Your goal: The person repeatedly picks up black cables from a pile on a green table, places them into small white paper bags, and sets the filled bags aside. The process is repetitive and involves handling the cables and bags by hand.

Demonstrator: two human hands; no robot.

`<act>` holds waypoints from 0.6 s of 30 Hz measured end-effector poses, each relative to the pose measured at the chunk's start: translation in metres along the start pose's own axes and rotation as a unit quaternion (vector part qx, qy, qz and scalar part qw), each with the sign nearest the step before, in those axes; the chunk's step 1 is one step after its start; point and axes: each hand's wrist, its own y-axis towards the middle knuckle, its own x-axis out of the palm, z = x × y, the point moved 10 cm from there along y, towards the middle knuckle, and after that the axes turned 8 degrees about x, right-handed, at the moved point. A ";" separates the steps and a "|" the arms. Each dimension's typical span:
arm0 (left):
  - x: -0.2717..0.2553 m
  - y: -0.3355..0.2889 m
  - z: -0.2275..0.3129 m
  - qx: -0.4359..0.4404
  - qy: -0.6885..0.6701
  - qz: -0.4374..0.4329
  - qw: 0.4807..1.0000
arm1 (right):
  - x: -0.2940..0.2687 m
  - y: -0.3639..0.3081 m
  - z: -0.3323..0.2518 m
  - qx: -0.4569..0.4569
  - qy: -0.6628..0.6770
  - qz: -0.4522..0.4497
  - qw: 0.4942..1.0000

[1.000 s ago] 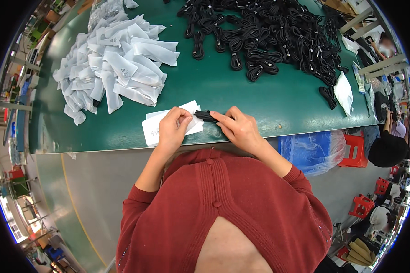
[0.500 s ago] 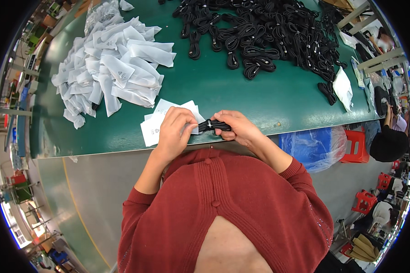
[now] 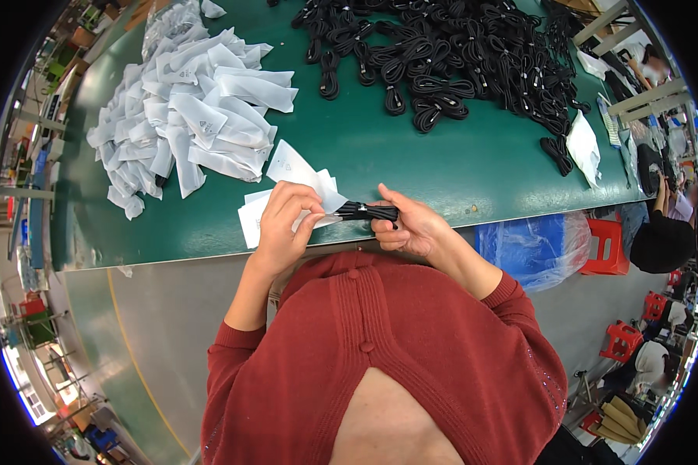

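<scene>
My left hand (image 3: 289,221) is closed in a pinch on a white, frosted plastic bag (image 3: 293,169) near the table's front edge. A coiled black cable (image 3: 368,211) has its left end at the bag's mouth; how far inside it lies I cannot tell. The fingers of my right hand (image 3: 412,223) curl round the cable's other end, with the thumb raised off it. Several flat white bags (image 3: 250,221) lie on the table beneath my left hand.
On the green table (image 3: 349,139), a heap of filled white bags (image 3: 202,108) lies at the left and a large pile of coiled black cables (image 3: 457,66) at the back right. Below the right edge are a plastic-lined blue bin (image 3: 520,252) and a red stool (image 3: 606,246). Another person (image 3: 663,240) sits far right.
One bag's flap has lifted up and its mouth now meets the cable's left end. My right thumb has come up off the cable, and the hand has shifted slightly right.
</scene>
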 end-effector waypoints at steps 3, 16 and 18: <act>0.007 0.002 0.008 0.021 0.008 -0.021 1.000 | 0.004 0.001 0.004 -0.005 -0.009 -0.014 1.000; 0.003 0.011 -0.008 -0.095 -0.098 0.052 0.989 | 0.093 -0.052 -0.029 -0.548 -0.543 0.087 0.630; -0.008 0.011 -0.032 -0.148 -0.241 0.123 0.951 | 0.102 -0.066 -0.038 -0.585 -0.556 0.112 0.580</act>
